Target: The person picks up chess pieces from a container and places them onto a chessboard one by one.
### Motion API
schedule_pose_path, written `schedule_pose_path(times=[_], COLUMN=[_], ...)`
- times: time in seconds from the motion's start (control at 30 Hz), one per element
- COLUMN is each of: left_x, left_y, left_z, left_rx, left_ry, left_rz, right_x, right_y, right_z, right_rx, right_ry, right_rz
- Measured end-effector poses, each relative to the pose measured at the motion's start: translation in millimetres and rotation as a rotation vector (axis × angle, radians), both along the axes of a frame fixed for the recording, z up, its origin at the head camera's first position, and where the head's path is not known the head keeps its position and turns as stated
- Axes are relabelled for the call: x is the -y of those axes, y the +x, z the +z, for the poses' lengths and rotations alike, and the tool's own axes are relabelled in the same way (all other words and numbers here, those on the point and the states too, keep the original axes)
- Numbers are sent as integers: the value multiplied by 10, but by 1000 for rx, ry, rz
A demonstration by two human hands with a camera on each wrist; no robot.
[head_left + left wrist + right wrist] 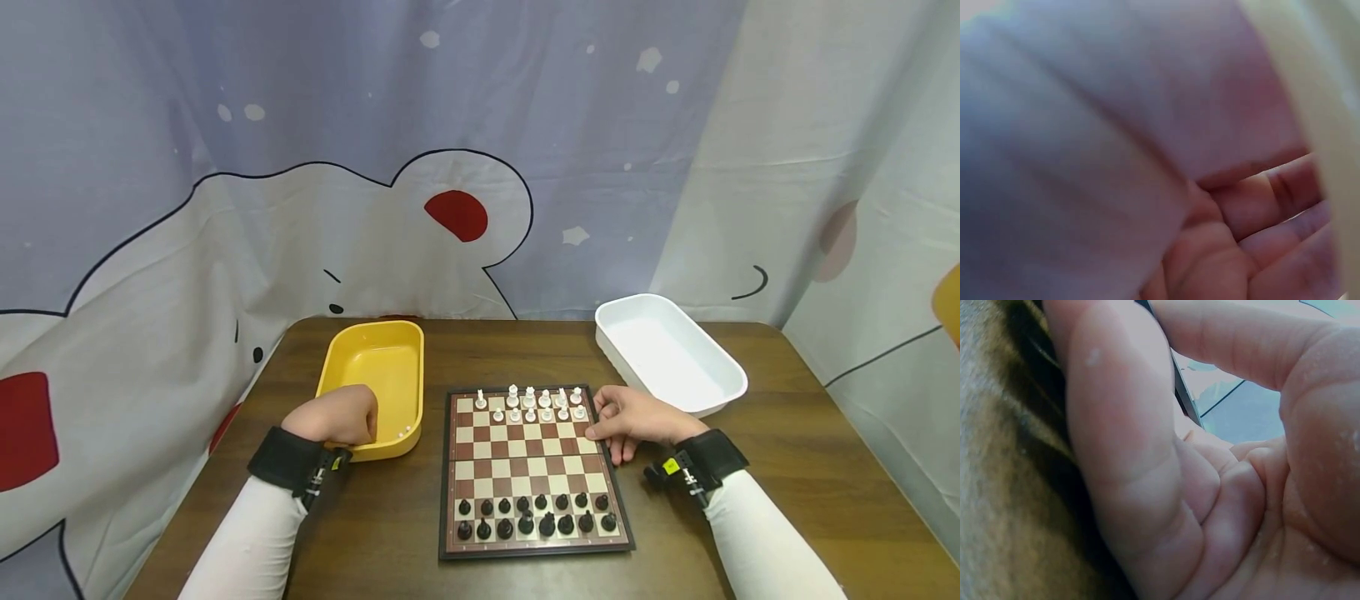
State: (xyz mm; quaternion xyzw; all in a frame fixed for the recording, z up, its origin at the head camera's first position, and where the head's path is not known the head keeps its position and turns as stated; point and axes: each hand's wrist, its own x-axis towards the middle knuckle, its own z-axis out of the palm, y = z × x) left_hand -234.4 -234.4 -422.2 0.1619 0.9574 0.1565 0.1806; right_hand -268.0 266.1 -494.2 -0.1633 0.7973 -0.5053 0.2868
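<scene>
My left hand (341, 414) reaches into the near end of a yellow tray (375, 332), its fingers bent downward. Whatever the fingertips touch there is hidden, in the left wrist view too. Beside that hand, small white pieces (405, 431) lie in the tray's corner. A chessboard (491, 470) lies flat to the right of the tray. My right hand (633, 419) pinches the board's right edge, thumb on top and fingers at the side. White chess pieces (530, 397) stand in two rows at the far end, and black chess pieces (526, 523) in two rows at the near end.
A white tray (670, 354) stands at the back right, just behind my right hand. The brown wooden table (795, 467) ends at a patterned curtain (600, 167) behind. Both wrists carry black straps (279, 458).
</scene>
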Motion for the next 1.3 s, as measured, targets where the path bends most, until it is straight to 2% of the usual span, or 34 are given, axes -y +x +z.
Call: schedule_pose_path(times=[0.47,0.7,0.9,1.3], left_x=[19,-1,4,-27], left_y=[-23,4,-7,-24], left_z=[-46,-4,23,103], left_rx=[-21,-28,-57,-93], left_ry=[40,70,106,74], left_rz=[24,42,19,84], right_x=[9,17,12,3], right_y=[14,13,7,5], right_z=[28,26,22,16], right_rx=[17,-1,2,-10], right_ry=[-12,-3,1,2], right_rz=[-1,5,11,6])
